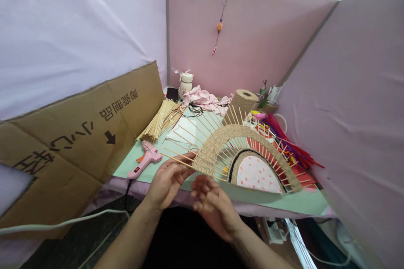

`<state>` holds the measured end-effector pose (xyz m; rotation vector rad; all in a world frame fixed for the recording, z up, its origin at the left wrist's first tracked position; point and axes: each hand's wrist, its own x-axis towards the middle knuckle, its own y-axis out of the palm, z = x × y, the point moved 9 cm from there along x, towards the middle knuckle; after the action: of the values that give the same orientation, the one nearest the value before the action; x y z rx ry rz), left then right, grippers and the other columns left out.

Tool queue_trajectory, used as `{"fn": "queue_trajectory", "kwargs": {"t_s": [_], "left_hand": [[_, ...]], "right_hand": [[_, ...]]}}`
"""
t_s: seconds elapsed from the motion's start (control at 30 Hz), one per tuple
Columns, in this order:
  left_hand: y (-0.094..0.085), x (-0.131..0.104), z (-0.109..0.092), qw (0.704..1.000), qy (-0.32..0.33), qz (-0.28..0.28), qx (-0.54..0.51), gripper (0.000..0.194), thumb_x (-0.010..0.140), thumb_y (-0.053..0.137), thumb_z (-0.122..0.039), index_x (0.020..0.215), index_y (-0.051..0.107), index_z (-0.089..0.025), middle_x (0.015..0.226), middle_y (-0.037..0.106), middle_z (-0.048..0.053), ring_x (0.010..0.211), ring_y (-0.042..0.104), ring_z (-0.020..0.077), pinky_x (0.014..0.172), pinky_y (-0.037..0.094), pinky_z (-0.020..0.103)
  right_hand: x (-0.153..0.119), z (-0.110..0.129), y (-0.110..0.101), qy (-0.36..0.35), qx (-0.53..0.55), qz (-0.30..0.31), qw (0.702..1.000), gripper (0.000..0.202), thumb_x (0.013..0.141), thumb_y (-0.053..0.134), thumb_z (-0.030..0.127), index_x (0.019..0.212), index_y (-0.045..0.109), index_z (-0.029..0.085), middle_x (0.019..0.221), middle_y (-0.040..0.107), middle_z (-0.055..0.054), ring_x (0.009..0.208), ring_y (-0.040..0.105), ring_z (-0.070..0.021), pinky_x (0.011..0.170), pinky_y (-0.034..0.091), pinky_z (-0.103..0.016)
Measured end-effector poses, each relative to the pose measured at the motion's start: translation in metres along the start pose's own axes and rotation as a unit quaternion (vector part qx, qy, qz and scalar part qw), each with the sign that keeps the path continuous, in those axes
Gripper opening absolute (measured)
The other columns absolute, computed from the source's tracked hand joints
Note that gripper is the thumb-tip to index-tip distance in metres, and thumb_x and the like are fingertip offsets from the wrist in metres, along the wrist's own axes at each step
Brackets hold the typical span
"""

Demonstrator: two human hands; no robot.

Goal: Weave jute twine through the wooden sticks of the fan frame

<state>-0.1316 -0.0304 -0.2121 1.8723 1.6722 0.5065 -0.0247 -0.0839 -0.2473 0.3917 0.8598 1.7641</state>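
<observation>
A half-round woven fan [217,147], made of thin sticks with a tan twisted-cord band, stands tilted over the table's front. Its inner half-disc [257,172] is white with small pink-red marks and a black edge. My left hand [168,180] grips the fan's lower left end, fingers behind the band and around the outer sticks. Just below that end, my right hand [216,206] is held palm inward, its fingers loosely curled and the thumb apart; I see nothing in it. On the table to the left lies a pink glue gun [145,162].
A bundle of thin sticks [159,119] lies beside a cardboard sheet [94,134] at the left. Behind the fan are a cord spool [243,100], pink cloth [202,97] and a white bottle [186,84]. Red and purple pipe cleaners [285,138] lie at the right.
</observation>
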Motion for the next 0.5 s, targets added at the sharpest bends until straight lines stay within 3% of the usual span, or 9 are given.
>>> {"fn": "queue_trajectory", "kwargs": {"t_s": [0.07, 0.13, 0.33, 0.43, 0.5], "left_hand": [[0.001, -0.003, 0.000, 1.000, -0.005, 0.001, 0.000, 0.025, 0.061, 0.067, -0.015, 0.084, 0.077, -0.014, 0.098, 0.074, 0.010, 0.092, 0.068, 0.0219, 0.088, 0.054, 0.034], [0.001, -0.007, 0.000, 1.000, -0.011, -0.002, 0.005, 0.026, 0.062, 0.067, -0.015, 0.086, 0.077, -0.014, 0.099, 0.074, 0.010, 0.093, 0.067, 0.0212, 0.089, 0.053, 0.033], [-0.004, -0.009, -0.002, 1.000, -0.008, -0.016, 0.026, 0.025, 0.067, 0.070, -0.017, 0.091, 0.075, -0.013, 0.103, 0.072, 0.010, 0.093, 0.066, 0.0191, 0.088, 0.052, 0.031], [-0.004, -0.005, -0.006, 0.997, 0.028, -0.016, 0.077, 0.024, 0.071, 0.073, -0.023, 0.093, 0.073, -0.015, 0.101, 0.071, 0.007, 0.084, 0.064, 0.0147, 0.080, 0.051, 0.026], [-0.003, 0.000, -0.009, 0.990, 0.053, -0.015, 0.131, 0.027, 0.074, 0.073, -0.025, 0.100, 0.069, -0.018, 0.087, 0.069, 0.003, 0.073, 0.060, 0.0098, 0.071, 0.048, 0.021]], "right_hand": [[0.008, 0.003, -0.009, -0.042, 0.126, -0.045, 0.990, 0.037, 0.062, 0.085, 0.036, 0.095, 0.069, 0.027, 0.105, 0.068, -0.001, 0.094, 0.061, -0.0156, 0.076, 0.050, -0.026], [0.014, 0.012, -0.008, -0.070, 0.186, -0.062, 0.978, 0.036, 0.062, 0.085, 0.035, 0.094, 0.070, 0.029, 0.108, 0.070, 0.000, 0.099, 0.061, -0.0161, 0.085, 0.050, -0.029], [0.023, 0.033, 0.011, -0.094, 0.187, -0.038, 0.977, 0.027, 0.076, 0.073, 0.026, 0.102, 0.071, 0.028, 0.114, 0.070, 0.001, 0.107, 0.061, -0.0169, 0.099, 0.047, -0.035], [0.021, 0.030, 0.010, -0.088, 0.186, -0.045, 0.978, 0.027, 0.078, 0.071, 0.023, 0.104, 0.070, 0.028, 0.114, 0.070, 0.001, 0.105, 0.062, -0.0169, 0.096, 0.050, -0.035], [0.019, 0.028, 0.008, -0.079, 0.190, -0.052, 0.977, 0.027, 0.079, 0.070, 0.022, 0.105, 0.070, 0.029, 0.114, 0.070, 0.001, 0.101, 0.064, -0.0159, 0.091, 0.052, -0.033]]}}
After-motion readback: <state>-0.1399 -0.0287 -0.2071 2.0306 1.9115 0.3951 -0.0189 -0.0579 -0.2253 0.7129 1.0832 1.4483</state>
